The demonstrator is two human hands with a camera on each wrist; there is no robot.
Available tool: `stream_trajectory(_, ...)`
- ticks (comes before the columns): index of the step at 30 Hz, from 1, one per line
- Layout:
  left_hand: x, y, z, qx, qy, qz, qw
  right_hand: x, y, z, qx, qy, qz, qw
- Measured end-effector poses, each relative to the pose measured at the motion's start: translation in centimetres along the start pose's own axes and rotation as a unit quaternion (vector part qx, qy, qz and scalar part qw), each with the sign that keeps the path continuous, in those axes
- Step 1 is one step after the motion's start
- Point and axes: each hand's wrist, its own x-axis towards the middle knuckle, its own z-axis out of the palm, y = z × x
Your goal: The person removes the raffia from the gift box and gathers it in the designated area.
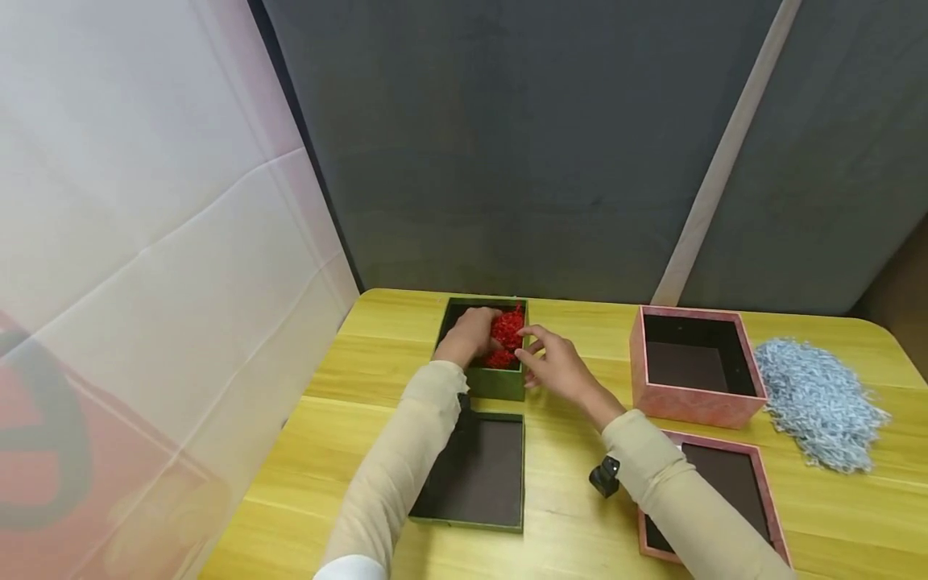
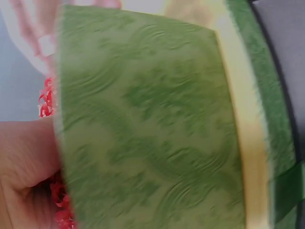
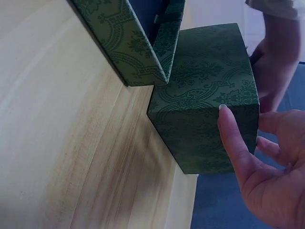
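Red shredded paper (image 1: pixel 507 329) lies in the right part of a green patterned box (image 1: pixel 496 385). My left hand (image 1: pixel 471 332) reaches into this box, its thumb and fingers curved round the shreds; the box wall (image 2: pixel 147 119) hides the fingertips in the left wrist view. At the box's right side is my right hand (image 1: pixel 557 366), its fingers spread and fairly straight. In the right wrist view one finger (image 3: pixel 231 131) touches the outer wall, while others are at the rim.
A green lid (image 1: pixel 478 475) lies inner side up before the green box. To the right stand a pink box (image 1: pixel 692 403) and its lid (image 1: pixel 770 499), partly under my right forearm. A heap of light blue shredded paper (image 1: pixel 819 403) lies beside them on the wooden table (image 1: pixel 573 507).
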Motion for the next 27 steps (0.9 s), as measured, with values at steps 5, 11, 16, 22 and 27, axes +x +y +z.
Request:
stream_trajectory(5,-0.7,-1.2,-2.6,-0.034,0.063,0.061,0.9956,0.1,0.1,0.1,-0.001,0.003,-0.001,1.0000)
stream_trajectory(11,-1.9,-2.7,-6.6,-0.124,0.186,0.092,0.9703,0.4,0.2,-0.1,-0.008,0.007,0.001,0.9999)
stream_trajectory(16,-2.6,-4.6,-9.2,-0.130,0.271,0.058,0.9522,0.2,0.1,-0.2,-0.004,0.005,0.006,1.0000)
stream_trajectory(22,-3.4,-8.3,-9.9,-0.150,0.286,0.002,0.9465,0.1,0.1,-0.2,-0.005,0.003,0.009,0.9999)
stream_trajectory(27,-3.7,-11.0,-8.7,-0.149,0.228,-0.046,0.9610,0.1,0.1,-0.2,-0.002,0.002,0.007,1.0000)
